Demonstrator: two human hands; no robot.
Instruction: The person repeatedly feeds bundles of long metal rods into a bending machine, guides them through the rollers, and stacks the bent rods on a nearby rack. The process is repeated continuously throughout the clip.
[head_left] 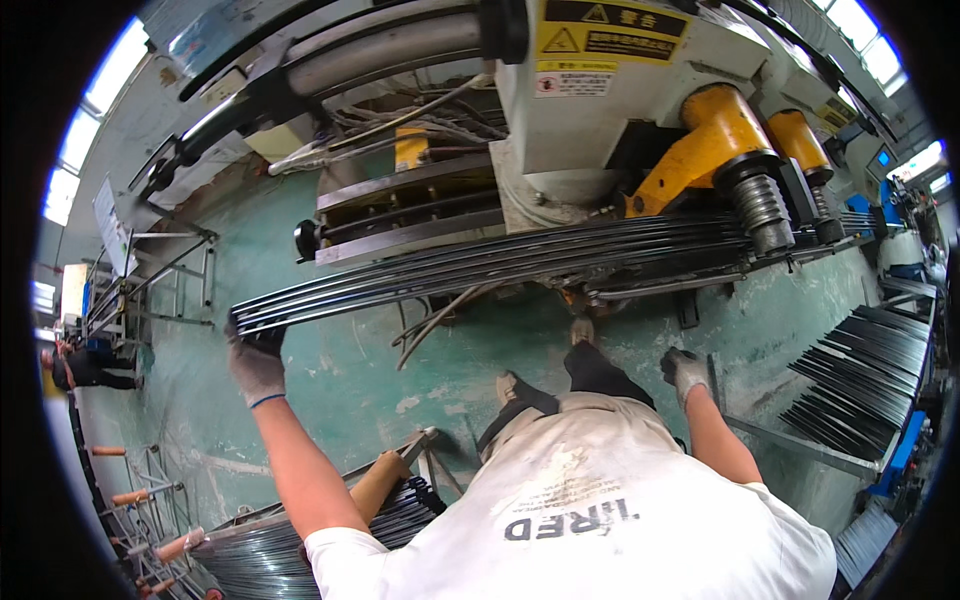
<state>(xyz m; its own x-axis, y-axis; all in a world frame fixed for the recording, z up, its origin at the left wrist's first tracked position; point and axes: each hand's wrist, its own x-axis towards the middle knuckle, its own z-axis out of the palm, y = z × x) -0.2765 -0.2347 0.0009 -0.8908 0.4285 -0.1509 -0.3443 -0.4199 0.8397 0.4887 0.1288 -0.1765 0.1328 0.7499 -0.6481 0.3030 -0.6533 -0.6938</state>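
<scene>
A bundle of long, thin black metal rods (pixel 480 260) runs from the left across to the yellow-armed machine on the right. At the bundle's left end my left hand (pixel 257 362), in a grey glove with dark fingers, is closed around the rods. The rods' right part lies by the steel coil springs (pixel 765 215) below the yellow arm (pixel 700 145). My right hand (pixel 685 371), gloved the same way, hangs apart from the rods at my right side. Its fingers look loosely bent and slightly apart, with nothing visible in them.
Behind the bundle stands a large grey machine (pixel 570 125) with warning labels. A rack of black rods (pixel 860 385) is at the right. More rods (pixel 260 555) lie on a stand at lower left. Another person (pixel 95 367) is at the far left on the green floor (pixel 330 385).
</scene>
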